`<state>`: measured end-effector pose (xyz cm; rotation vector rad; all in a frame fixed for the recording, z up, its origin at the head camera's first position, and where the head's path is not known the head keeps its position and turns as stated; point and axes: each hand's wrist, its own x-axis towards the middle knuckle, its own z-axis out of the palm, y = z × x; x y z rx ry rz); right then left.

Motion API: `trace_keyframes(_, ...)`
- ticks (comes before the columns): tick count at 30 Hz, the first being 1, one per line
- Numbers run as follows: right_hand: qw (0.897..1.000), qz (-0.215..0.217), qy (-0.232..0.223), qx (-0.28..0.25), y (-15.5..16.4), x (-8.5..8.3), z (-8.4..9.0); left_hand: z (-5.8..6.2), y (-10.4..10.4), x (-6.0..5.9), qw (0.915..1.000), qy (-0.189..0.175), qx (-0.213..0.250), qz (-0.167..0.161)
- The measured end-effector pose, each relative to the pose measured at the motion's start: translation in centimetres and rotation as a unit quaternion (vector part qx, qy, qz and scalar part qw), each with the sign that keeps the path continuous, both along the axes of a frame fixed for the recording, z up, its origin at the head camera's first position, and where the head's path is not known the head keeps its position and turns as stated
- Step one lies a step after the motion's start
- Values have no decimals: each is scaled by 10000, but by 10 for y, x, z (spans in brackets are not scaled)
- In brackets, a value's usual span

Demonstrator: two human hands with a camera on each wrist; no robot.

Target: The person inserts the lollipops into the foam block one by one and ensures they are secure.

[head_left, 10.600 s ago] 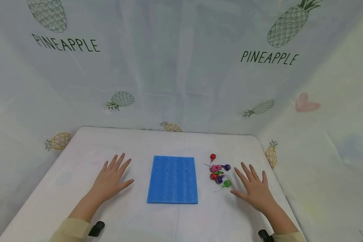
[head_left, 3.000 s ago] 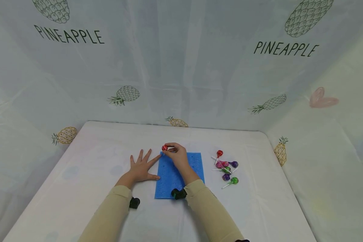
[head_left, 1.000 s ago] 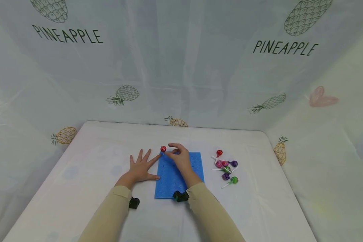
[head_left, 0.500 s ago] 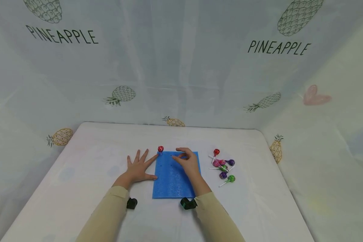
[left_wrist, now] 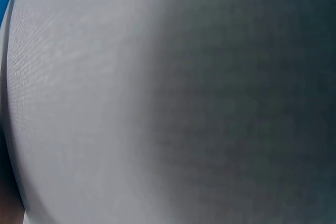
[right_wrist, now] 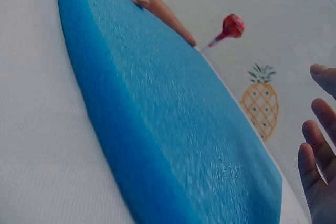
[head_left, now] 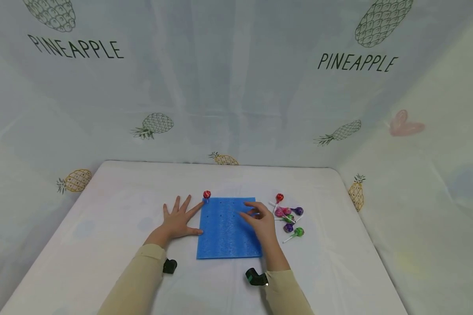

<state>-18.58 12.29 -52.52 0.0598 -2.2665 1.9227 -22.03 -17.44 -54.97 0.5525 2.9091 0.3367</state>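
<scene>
Left hand [head_left: 176, 222]: flat on the white cloth-covered tabletop [head_left: 114, 205], palm down, fingers straight and spread, holding nothing. Index fingertip and thumb tip touch the left edge of the square blue foam pad [head_left: 228, 229]. The sleeve on this arm is beige. The left wrist view shows only blurred grey-white cloth with a sliver of blue at its upper left corner.

Blue foam pad: lies flat near the middle of the tabletop, closer to the near edge than the far one. Rows of small dark holes are visible in its top face. In the right wrist view the pad [right_wrist: 173, 129] appears as a thick slab seen from low on its side.

Red round-headed lollipop on a white stick [head_left: 206, 194]: stands at the far left corner of the pad, head up, just beyond the left index fingertip. In the right wrist view the lollipop [right_wrist: 232, 25] leans slightly, stick going down to the pad's far corner.

Right hand [head_left: 262, 220]: over the right edge of the pad, fingers loosely bent and apart, holding nothing. Whether it touches the foam cannot be told. In the right wrist view its fingers [right_wrist: 315, 161] are loosely curved, nothing between them.

Cluster of wrapped lollipops in red, pink, purple and green [head_left: 287, 216]: lying on the tabletop just right of the right hand, sticks pointing various ways, toward the right edge.
</scene>
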Motion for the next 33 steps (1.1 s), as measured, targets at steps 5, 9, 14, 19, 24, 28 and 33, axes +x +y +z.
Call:
trace_keyframes(5, 9997, -99, -211, 51, 11, 22, 23, -1, -1, 0, 10000, 1, -66, 48)
trace_keyframes(9, 9985, -301, -338, 304, 21, 36, 28, -5, -1, -1, 9999, -8, -92, 58)
trace_keyframes(14, 9968, -526, -390, 453, 38, 44, 12, -6, -2, -1, 9999, 0, -78, 85)
trace_keyframes(19, 9947, -648, -153, 786, 55, 41, -14, -6, -2, -1, 9999, -25, -45, 106)
trace_keyframes(24, 9847, -682, 432, 1544, 71, 45, -15, -5, 0, -1, 9999, -35, -66, 87)
trace_keyframes(28, 9686, -855, 760, 2207, 86, 49, -16, -4, 0, -1, 10000, -45, -13, 54)
trace_keyframes(33, 9580, -925, 1023, 2513, 101, 49, -18, -5, 1, -2, 10000, 2, -24, 49)
